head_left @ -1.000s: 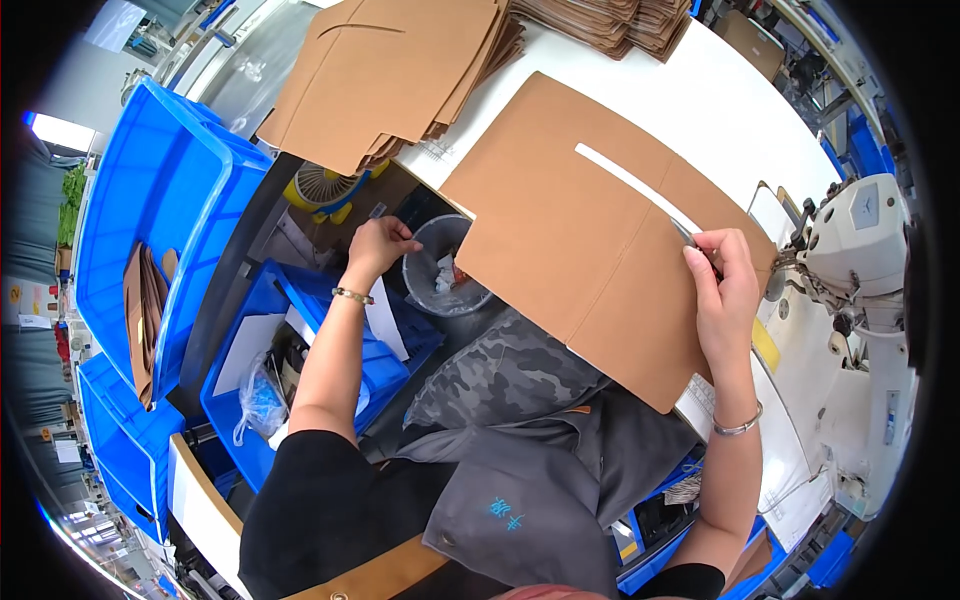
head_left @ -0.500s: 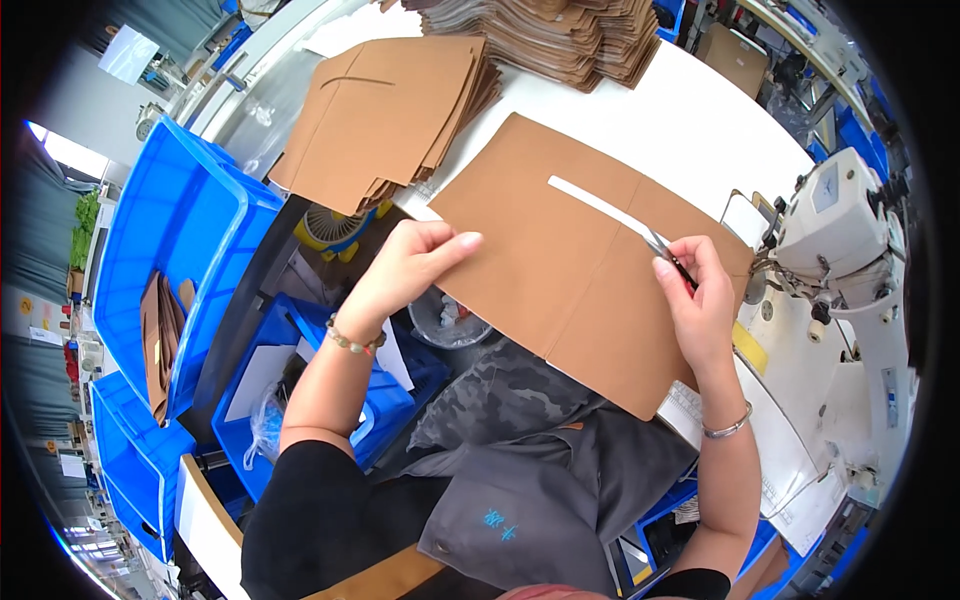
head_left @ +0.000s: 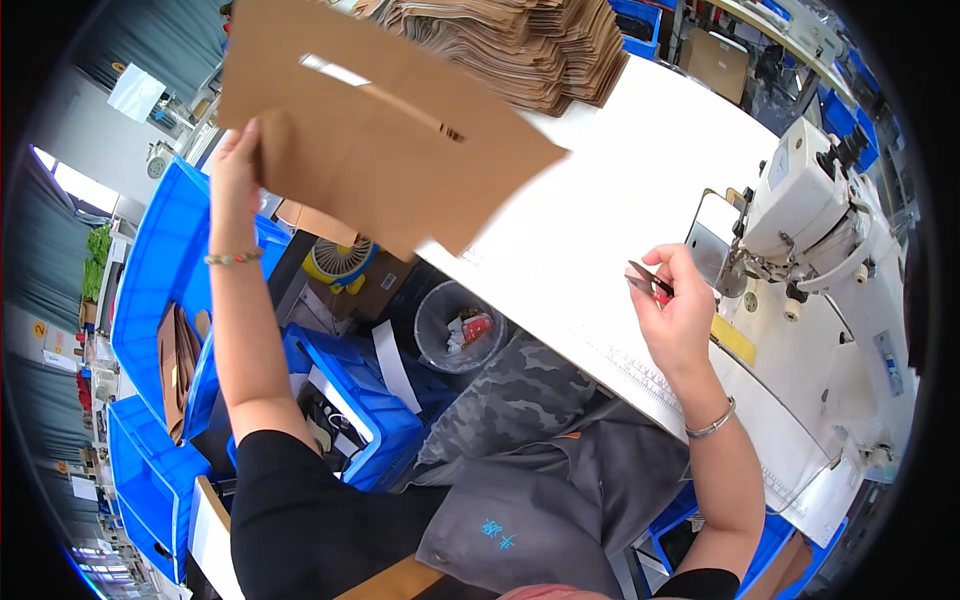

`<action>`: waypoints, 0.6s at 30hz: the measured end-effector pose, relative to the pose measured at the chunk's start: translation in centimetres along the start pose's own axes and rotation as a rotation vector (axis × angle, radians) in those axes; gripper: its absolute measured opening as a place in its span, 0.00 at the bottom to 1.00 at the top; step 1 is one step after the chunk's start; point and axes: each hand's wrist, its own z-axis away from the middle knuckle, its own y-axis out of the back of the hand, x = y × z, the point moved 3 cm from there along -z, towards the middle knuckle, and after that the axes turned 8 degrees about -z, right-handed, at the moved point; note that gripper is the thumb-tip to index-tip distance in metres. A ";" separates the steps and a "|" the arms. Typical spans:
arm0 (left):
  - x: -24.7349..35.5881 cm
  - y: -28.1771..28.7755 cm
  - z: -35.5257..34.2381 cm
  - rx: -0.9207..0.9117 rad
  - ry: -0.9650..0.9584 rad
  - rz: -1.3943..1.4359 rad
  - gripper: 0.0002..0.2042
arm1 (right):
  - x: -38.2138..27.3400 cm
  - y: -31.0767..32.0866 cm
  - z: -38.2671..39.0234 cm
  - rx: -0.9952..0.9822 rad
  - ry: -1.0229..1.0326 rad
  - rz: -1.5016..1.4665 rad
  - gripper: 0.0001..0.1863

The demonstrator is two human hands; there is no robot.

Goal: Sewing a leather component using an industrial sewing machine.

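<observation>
- A flat brown cardboard sheet (head_left: 380, 130) with a long narrow slot was held up at upper left, gripped at its left edge by the left hand (head_left: 232, 165).
- A tall stack of similar brown cardboard pieces (head_left: 520, 45) lay at the far end of the white table (head_left: 620, 220).
- A brown cardboard box (head_left: 722, 62) stood beyond the table, upper right.
- A small red packet (head_left: 476, 327) lay in the round bin (head_left: 432, 330) below the table edge.
- A yellow label (head_left: 734, 340) sat on the sewing machine's base.
</observation>
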 end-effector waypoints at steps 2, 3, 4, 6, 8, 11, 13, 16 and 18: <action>-1.5 4.5 -3.1 0.090 0.067 -0.114 0.15 | 0.0 -0.2 0.0 -0.012 0.008 0.023 0.14; -2.7 6.5 -4.3 0.128 0.125 -0.106 0.15 | 0.1 -0.3 0.0 -0.026 -0.003 0.048 0.14; -3.9 8.1 -5.5 0.134 0.100 -0.136 0.15 | 0.2 -0.3 0.0 -0.036 -0.021 0.075 0.14; -7.2 10.6 -7.2 0.221 0.212 -0.195 0.14 | 0.2 -0.4 0.0 -0.045 -0.018 0.097 0.14; -9.4 11.6 -8.3 0.258 0.203 -0.312 0.15 | 0.2 -0.4 0.0 -0.046 -0.023 0.124 0.14; -9.7 10.6 -8.4 0.273 0.121 -0.631 0.18 | 0.2 -0.3 -0.1 -0.062 -0.036 0.146 0.14; -8.8 7.9 -7.7 0.267 0.087 -1.444 0.24 | 0.2 -0.2 -0.2 -0.152 -0.105 0.229 0.13; -9.7 3.3 -3.5 0.483 -0.107 -1.716 0.29 | -0.8 0.6 0.2 -0.257 0.076 0.386 0.11; -10.2 0.7 -3.0 0.618 -0.407 -1.825 0.30 | -1.4 1.6 0.9 -0.294 0.162 0.429 0.10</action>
